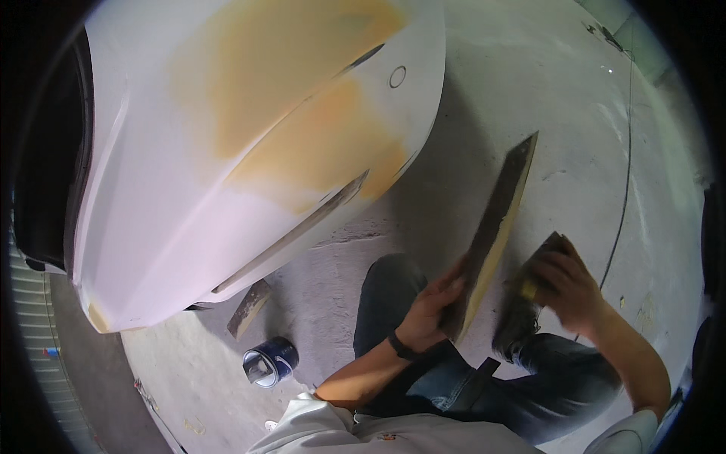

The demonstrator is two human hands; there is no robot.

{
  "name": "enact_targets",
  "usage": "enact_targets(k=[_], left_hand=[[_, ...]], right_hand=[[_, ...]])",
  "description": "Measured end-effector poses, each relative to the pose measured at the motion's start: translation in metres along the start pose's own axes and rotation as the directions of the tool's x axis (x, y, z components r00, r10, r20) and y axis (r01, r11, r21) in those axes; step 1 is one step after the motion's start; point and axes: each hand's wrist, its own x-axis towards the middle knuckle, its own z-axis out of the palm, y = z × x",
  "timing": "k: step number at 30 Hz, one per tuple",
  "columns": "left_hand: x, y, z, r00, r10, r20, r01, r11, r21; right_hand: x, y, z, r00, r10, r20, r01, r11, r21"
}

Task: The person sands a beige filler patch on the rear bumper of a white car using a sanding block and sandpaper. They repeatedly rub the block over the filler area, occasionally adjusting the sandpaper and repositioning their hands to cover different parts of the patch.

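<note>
My left hand (pixel 429 314), with a dark band on its wrist, is closed round the lower end of a long sanding block (pixel 499 219). The block stands tilted up to the right, with a dark flat face and a pale yellow edge. To its right, my right hand (pixel 569 291) grips a smaller dark block (pixel 550 246), apart from the long one. A bit of yellow shows under the right fingers, which are slightly blurred. At the left, a white car body panel (pixel 174 219) carries sanded yellow-orange filler patches (pixel 318 144).
A dark blue can (pixel 281 356) lies or leans on the floor below the car, its pale inside showing. Beside it is another worn block (pixel 249 309). My bent knees and dark shoe (pixel 518 325) are under my hands. A dark cable (pixel 629 151) runs along the concrete floor at the right.
</note>
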Motion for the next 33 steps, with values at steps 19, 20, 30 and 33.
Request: enact_targets(k=[19,20,30,33], left_hand=[[0.040,-0.038,-0.110,0.993,-0.090,-0.075,0.104,0.973,0.204],[0.040,-0.038,-0.111,0.994,-0.100,-0.048,0.107,0.980,0.169],[0.047,-0.047,-0.094,0.986,-0.167,0.016,0.164,0.979,0.118],[0.045,-0.042,-0.093,0.984,-0.177,-0.023,0.178,0.974,0.138]], right_hand=[[0.227,-0.071,0.064,0.580,-0.067,-0.812,-0.057,0.991,-0.122],[0.223,-0.073,0.059,0.600,-0.064,-0.797,-0.039,0.993,-0.109],[0.201,-0.090,0.008,0.453,0.102,-0.885,-0.108,0.992,0.059],[0.221,-0.101,0.008,0.404,0.134,-0.905,-0.096,0.990,0.104]])
